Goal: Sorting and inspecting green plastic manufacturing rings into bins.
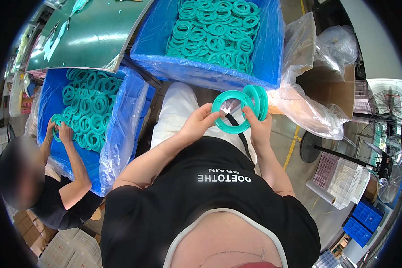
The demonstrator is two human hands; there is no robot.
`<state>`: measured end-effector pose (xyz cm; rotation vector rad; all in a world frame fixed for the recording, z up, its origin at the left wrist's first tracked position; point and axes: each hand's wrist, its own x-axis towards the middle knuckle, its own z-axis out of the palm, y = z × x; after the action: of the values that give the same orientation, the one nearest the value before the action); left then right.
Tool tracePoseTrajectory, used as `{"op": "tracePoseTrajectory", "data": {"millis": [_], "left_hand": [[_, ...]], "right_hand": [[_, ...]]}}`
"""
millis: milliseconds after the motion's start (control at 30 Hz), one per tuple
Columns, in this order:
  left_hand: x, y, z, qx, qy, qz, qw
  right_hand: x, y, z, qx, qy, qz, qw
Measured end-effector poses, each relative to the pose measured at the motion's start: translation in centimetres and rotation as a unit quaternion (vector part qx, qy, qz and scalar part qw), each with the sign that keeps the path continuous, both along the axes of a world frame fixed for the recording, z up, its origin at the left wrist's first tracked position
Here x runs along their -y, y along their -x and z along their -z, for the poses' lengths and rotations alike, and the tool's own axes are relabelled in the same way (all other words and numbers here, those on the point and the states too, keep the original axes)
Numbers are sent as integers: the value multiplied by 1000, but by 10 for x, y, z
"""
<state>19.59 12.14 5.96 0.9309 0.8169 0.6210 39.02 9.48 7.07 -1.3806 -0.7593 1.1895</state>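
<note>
Above my lap, a teal plastic ring (230, 94) with small holes around its flat face is held between both hands. My left hand (197, 122) pinches its left edge between thumb and fingers. My right hand (260, 128) has its thumb on the right side of that ring. The same hand also carries more teal rings (264, 103), which overlap behind and to the right of the first one. How many are stacked there I cannot tell. A black strap (244, 144) hangs below and shows through the ring's opening.
Ahead stands a blue bin (152, 44), plastic-lined and full of teal rings. Another lined blue bin (136, 96) is at the left, where a co-worker (73, 178) handles a ring. A green table (102, 31) is far left. At right are an open carton (330, 89) and a fan (388, 174).
</note>
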Motion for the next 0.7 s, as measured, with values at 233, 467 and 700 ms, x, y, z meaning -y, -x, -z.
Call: {"op": "tracePoseTrajectory", "data": {"millis": [233, 467, 700], "left_hand": [[-3, 1, 5, -62, -32, 79, 994], [-2, -4, -20, 74, 5, 81, 994], [-10, -7, 8, 66, 135, 34, 988]], "right_hand": [[9, -8, 3, 140, -18, -8, 990], [-20, -53, -44, -273, -108, 273, 916], [-4, -58, -21, -251, -88, -22, 964]]}}
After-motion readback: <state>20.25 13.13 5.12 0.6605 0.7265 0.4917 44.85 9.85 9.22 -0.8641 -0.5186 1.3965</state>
